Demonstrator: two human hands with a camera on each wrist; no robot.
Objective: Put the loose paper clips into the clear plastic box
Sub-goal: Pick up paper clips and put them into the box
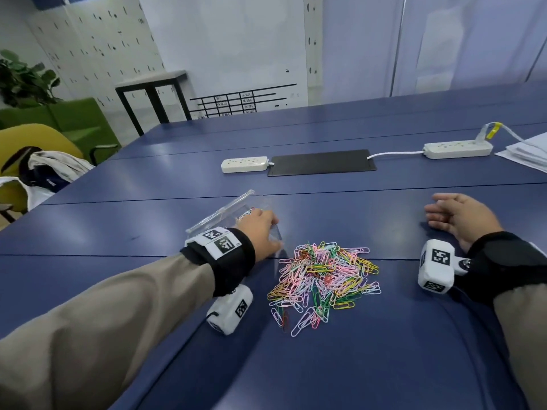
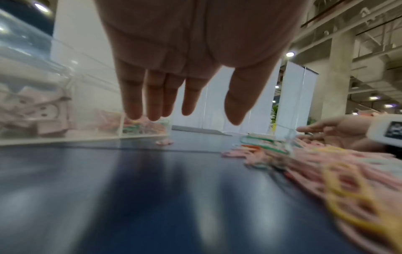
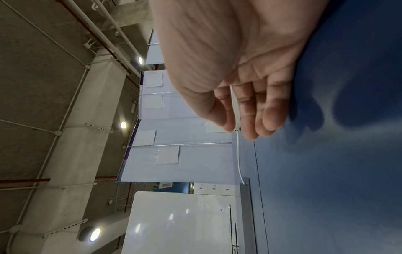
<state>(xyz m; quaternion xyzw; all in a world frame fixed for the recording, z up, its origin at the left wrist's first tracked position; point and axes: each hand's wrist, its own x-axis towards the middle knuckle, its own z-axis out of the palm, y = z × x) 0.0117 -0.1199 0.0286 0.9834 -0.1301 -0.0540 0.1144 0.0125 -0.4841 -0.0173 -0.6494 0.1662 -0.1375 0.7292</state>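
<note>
Head view shows the dark blue bench with a heap of loose paper clips in many colours lying near its front middle. Just to the left of the heap, and a little farther back, stands the clear plastic box, with its transparent lid tilted up on the far left side. The left hand is over the box, palm down, and covers most of it. In the left wrist view the fingers of this hand hang down straight and a little apart, so the grip is wide and holds nothing; the same view shows some pink and green clips already inside the box, behind its clear wall, and one pink clip alone on the bench just in front of it. The right hand rests on its edge on the bench, well to the right of the heap, with relaxed fingers and nothing between them; its grip is wide too. Farther back on the bench lie a flat black mat, a white power strip touching its left end, a second white power strip to the right, and white papers at the right edge.
</note>
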